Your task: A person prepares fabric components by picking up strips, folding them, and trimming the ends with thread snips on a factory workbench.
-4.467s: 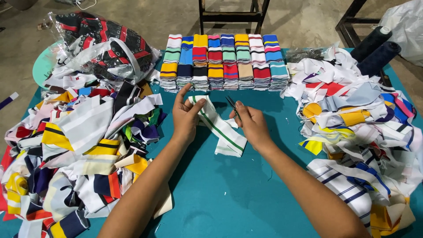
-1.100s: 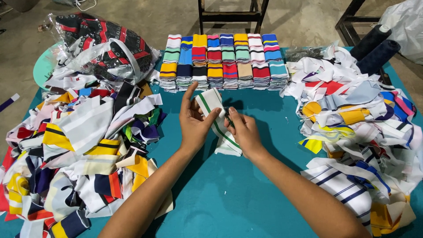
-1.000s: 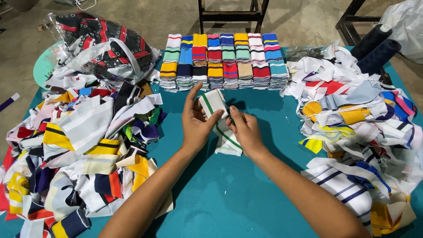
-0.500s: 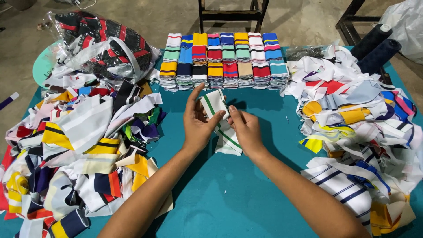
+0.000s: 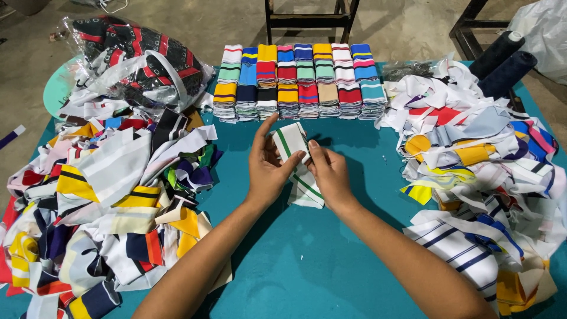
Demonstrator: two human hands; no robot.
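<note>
Left hand (image 5: 267,171): it holds the white knit cloth strip with green stripes (image 5: 297,162) from the left side; the thumb lies across the strip and the fingers (image 5: 264,133) stand up behind it, so the cloth stays flat.
Right hand (image 5: 329,174): its fingers pinch the same strip from the right, so both hands can bend it over.
Strip: it sits between the two hands, above the middle of the teal tabletop (image 5: 307,260); its lower end hangs down onto the tabletop.
Neat rows of folded striped cloth pieces (image 5: 298,80): stacked side by side at the far edge, just beyond the hands.
Loose heaps: a big messy pile of striped cloth strips on the left (image 5: 112,195) and another messy pile on the right (image 5: 478,177), both within easy reach.
Clear plastic bag of dark red-patterned cloth (image 5: 139,59): far left corner.
</note>
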